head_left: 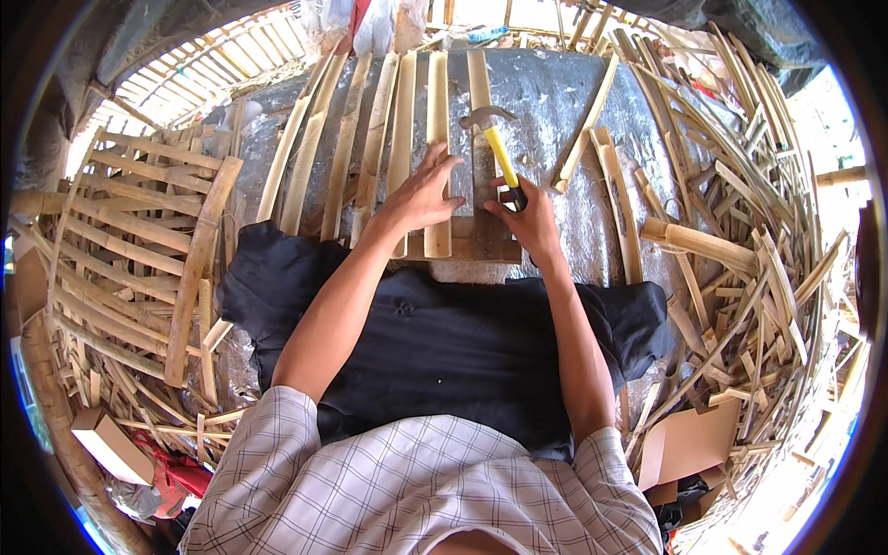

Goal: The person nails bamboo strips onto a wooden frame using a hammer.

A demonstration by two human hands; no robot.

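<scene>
My right hand [534, 220] grips the black end of a claw hammer [500, 154] with a yellow handle. The hammer's metal head lies across a bamboo slat [479, 79]. My left hand [418, 196] is open, fingers apart, over another bamboo slat [437, 102] to the left; its fingertips rest on or just above it. Several more bamboo slats [342, 153] run side by side further left. Near me, a wooden crosspiece [499, 251] lies at the slats' near ends, partly hidden by my hands and the slats.
Black cloth [435, 342] covers my lap. A bamboo lattice panel [199, 268] leans at the left. Split bamboo scraps [731, 305] pile up on the right, with a cardboard box [689, 444] below. Grey sheeting [546, 102] lies under the slats. Loose bamboo pieces [587, 125] lie right of the hammer.
</scene>
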